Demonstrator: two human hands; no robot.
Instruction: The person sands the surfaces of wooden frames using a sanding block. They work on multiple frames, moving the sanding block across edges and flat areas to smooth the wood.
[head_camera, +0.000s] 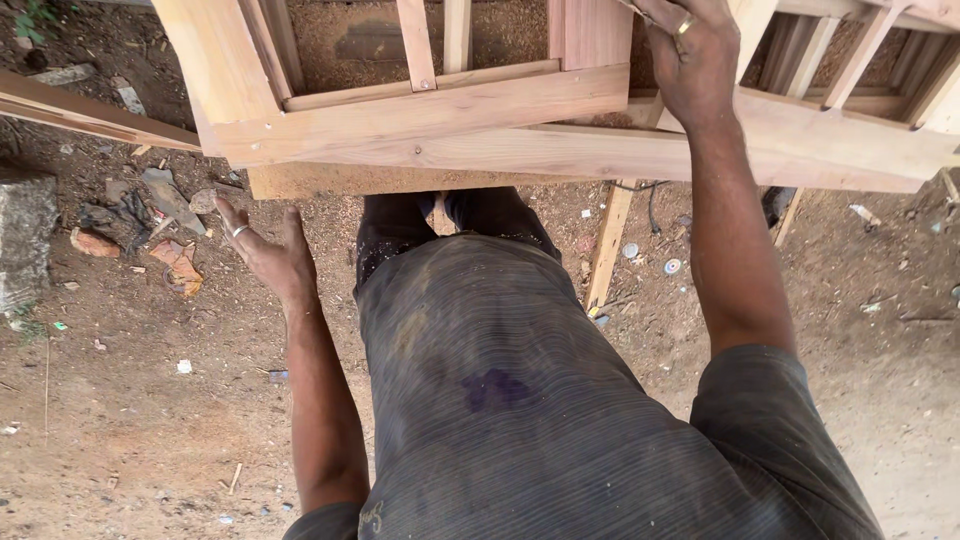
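We see a pale wooden frame (430, 125) of jointed rails and upright slats, lying roughly flat and raised above the dirt ground, sawdust beneath its openings, stretching across the top of view.

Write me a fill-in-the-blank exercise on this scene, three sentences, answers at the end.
1. The right hand rests on a frame made of ____.
2. The left hand hangs open below the frame, holding ____.
3. Each hand wears a ____ on one finger.

Missing words: wood; nothing; ring
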